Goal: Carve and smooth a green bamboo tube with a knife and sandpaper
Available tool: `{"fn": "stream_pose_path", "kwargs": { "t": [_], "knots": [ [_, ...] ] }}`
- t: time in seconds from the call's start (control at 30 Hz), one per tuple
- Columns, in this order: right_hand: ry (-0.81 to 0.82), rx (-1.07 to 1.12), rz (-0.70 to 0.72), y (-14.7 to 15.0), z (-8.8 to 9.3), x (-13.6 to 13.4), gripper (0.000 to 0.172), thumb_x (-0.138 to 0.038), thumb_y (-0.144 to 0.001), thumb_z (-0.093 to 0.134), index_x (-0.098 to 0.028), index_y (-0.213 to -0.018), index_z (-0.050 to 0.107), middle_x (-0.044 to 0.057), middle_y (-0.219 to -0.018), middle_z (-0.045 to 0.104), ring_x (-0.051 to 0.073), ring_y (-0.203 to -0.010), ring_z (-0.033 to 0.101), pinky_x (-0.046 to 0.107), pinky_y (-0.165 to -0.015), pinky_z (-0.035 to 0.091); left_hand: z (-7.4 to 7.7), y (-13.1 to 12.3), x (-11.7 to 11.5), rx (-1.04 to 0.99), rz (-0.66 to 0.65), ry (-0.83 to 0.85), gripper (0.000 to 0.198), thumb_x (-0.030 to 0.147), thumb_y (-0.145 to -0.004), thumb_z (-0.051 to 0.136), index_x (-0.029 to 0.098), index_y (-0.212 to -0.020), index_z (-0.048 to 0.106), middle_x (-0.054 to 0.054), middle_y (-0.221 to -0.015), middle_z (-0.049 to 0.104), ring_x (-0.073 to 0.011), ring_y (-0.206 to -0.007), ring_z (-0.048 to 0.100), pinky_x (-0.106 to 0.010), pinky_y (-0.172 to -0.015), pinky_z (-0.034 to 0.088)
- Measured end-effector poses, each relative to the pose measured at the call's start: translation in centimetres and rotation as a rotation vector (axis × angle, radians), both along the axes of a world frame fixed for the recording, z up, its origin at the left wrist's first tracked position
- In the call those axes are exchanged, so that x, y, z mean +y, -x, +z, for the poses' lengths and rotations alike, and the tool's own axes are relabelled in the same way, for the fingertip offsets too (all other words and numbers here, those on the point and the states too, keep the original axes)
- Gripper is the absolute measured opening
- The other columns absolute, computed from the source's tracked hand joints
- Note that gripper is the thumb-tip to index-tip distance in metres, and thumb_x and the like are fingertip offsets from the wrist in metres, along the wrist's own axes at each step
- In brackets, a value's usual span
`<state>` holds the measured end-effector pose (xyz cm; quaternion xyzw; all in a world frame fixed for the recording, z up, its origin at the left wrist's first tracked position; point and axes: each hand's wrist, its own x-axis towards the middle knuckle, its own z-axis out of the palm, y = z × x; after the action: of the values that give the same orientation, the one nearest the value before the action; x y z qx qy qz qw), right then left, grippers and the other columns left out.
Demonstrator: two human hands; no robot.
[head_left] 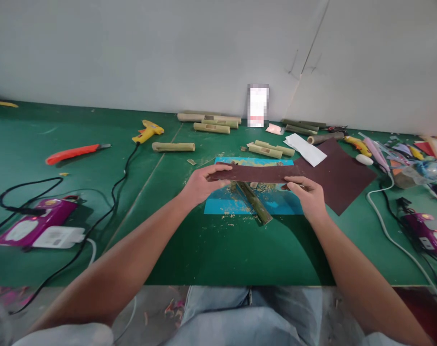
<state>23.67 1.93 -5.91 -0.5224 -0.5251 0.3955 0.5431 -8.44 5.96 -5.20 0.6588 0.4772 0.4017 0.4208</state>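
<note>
A dark brown strip (257, 173), like sandpaper, is stretched level between my two hands. My left hand (203, 183) pinches its left end between thumb and fingers. At the other end, my right hand (307, 193) grips the strip in the same way. Below the strip, a greenish bamboo piece (256, 204) lies slanted on a blue sheet (218, 206) strewn with shavings; the strip covers part of the view behind it. A larger brown sheet (343, 180) lies flat to the right of my right hand.
Bamboo pieces (211, 128) lie near the wall. On the left are a red cutter (74, 154), a yellow glue gun (148, 131) and a purple power strip (41, 223). White paper (305, 149), a phone (258, 105), cables and another purple power strip (425, 230) are also on the table.
</note>
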Motion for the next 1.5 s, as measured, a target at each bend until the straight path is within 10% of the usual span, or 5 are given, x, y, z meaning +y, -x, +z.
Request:
{"fn": "stream_pose_path", "kwargs": {
  "t": [0.27, 0.63, 0.93, 1.5],
  "knots": [
    [-0.047, -0.013, -0.117, 0.8, -0.2, -0.4, 0.018, -0.041, -0.072, 0.079, -0.024, -0.076, 0.077, 0.009, -0.105, 0.075, 0.034, -0.119, 0.060, 0.044, -0.087, 0.052, 0.5, -1.5, -1.5, -0.166, 0.208, -0.145, 0.021, 0.038, -0.076, 0.076, 0.019, -0.086, 0.077, -0.003, -0.084, 0.071, -0.0144, -0.071, 0.063, -0.028, -0.068, 0.055],
    [-0.103, -0.095, -0.208, 2.0, 0.1, -0.6, 0.026, -0.039, -0.077, 0.075, -0.021, -0.062, 0.063, 0.005, -0.096, 0.072, 0.023, -0.092, 0.065, 0.034, -0.078, 0.047, -0.2, -2.6, -1.8, -0.199, 0.474, -0.056, 0.029, 0.040, -0.079, 0.074, 0.016, -0.064, 0.071, 0.000, -0.055, 0.063, -0.0107, -0.054, 0.055, -0.025, -0.054, 0.046],
    [-0.076, -0.146, -0.259, 2.3, 0.2, -0.9, 0.022, -0.042, -0.078, 0.073, -0.021, -0.079, 0.067, 0.002, -0.078, 0.065, 0.017, -0.068, 0.056, 0.032, -0.062, 0.048, -0.2, -3.2, -1.4, -0.363, 0.405, -0.047, 0.045, 0.031, -0.074, 0.076, 0.019, -0.115, 0.062, 0.001, -0.076, 0.068, -0.0098, -0.057, 0.061, -0.022, -0.053, 0.056],
    [-0.085, -0.106, -0.189, 2.7, -0.1, -0.9, 0.015, -0.033, -0.080, 0.071, -0.023, -0.090, 0.069, 0.001, -0.080, 0.066, 0.016, -0.070, 0.058, 0.030, -0.063, 0.047, -0.1, -3.0, -1.4, -0.260, 0.463, -0.125, 0.024, 0.031, -0.077, 0.074, 0.021, -0.099, 0.070, 0.002, -0.070, 0.063, -0.0075, -0.053, 0.052, -0.019, -0.046, 0.048]
  ]
}}
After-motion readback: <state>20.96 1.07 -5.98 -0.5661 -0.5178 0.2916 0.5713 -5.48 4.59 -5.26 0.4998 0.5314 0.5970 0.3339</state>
